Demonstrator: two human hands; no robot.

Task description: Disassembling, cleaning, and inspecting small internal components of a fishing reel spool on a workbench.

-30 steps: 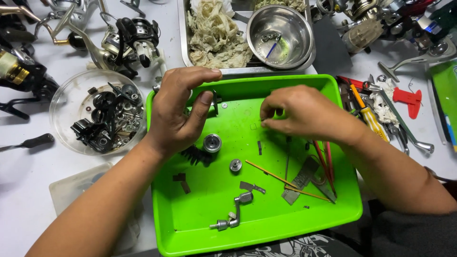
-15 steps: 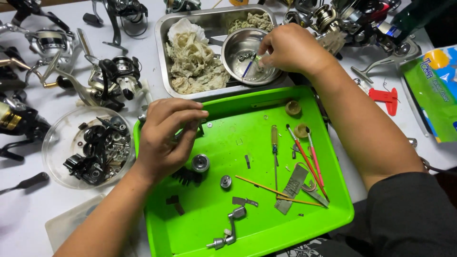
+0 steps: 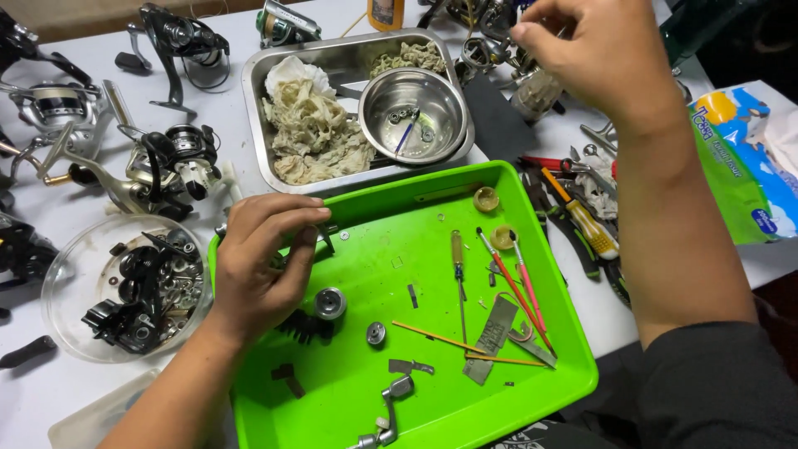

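My left hand (image 3: 262,258) rests over the left edge of the bright green tray (image 3: 374,249) and pinches a small dark metal part (image 3: 322,239) between thumb and fingers. Just below it in the tray lie a round metal spool piece (image 3: 330,303), a black toothed part (image 3: 303,327) and a smaller round bearing (image 3: 376,333). My right hand (image 3: 598,54) is raised at the back right, past the steel bowl (image 3: 378,83), fingertips drawn together near a cluster of reel parts (image 3: 532,87). I cannot see whether it carries anything.
The tray also holds a small screwdriver (image 3: 457,249), red and pink brushes (image 3: 519,287), thin sticks and a crank handle (image 3: 389,406). A steel pan (image 3: 253,100) holds rags (image 3: 312,125). Fishing reels (image 3: 170,166), a clear parts dish (image 3: 58,274), hand tools (image 3: 594,229) and a tissue pack (image 3: 740,158) surround it.
My right hand left the tray, went to the steel bowl, then lifted away up and to the right. My left hand stayed at the tray's left edge with its part.
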